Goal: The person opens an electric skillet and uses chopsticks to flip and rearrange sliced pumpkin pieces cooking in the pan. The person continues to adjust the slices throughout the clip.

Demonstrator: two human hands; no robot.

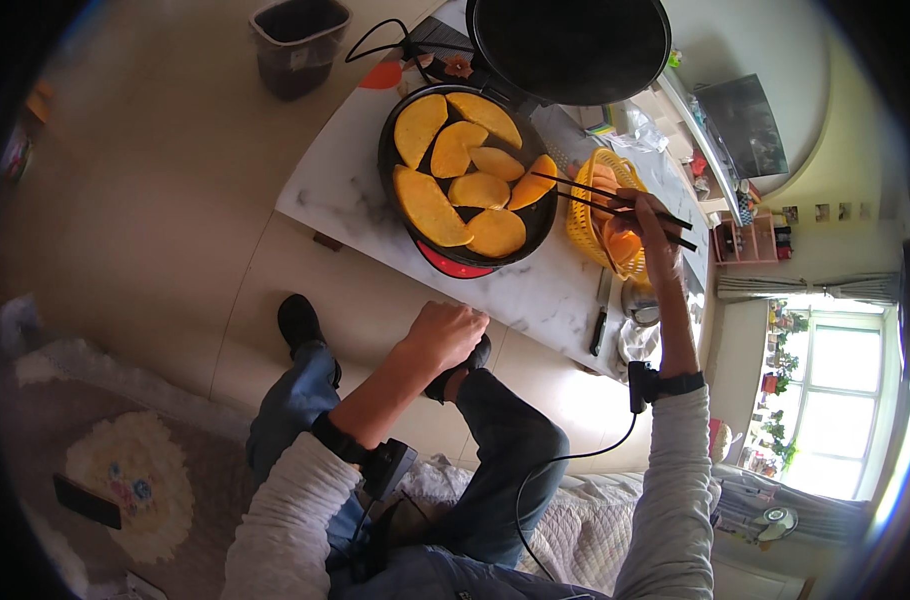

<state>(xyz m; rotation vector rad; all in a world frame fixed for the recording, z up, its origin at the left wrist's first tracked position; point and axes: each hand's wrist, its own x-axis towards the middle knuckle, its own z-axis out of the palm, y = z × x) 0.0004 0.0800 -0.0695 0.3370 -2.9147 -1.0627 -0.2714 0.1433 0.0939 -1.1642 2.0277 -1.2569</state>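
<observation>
Black chopsticks [586,196] are gripped in my right hand [652,225], above the yellow plastic basket [584,238]. Their tips are at an orange slice [536,182] along the right side of the round electric griddle [455,259]. Several more yellow-orange slices [428,206], possibly sweet potato or pumpkin, lie flat on the black cooking plate. The griddle's lid [571,49] stands raised at the back. Peach-coloured slices [621,244] fill part of the basket. Over the floor in front of the table, my left hand [447,334] is closed in a fist, with nothing visible in it.
A knife [599,330] lies near the front edge of the marble-patterned table [327,180], beside a metal mug [641,300] and white cloth [638,343]. A black power cord [376,52] loops off the far side. A plastic bin [297,56] stands on the floor.
</observation>
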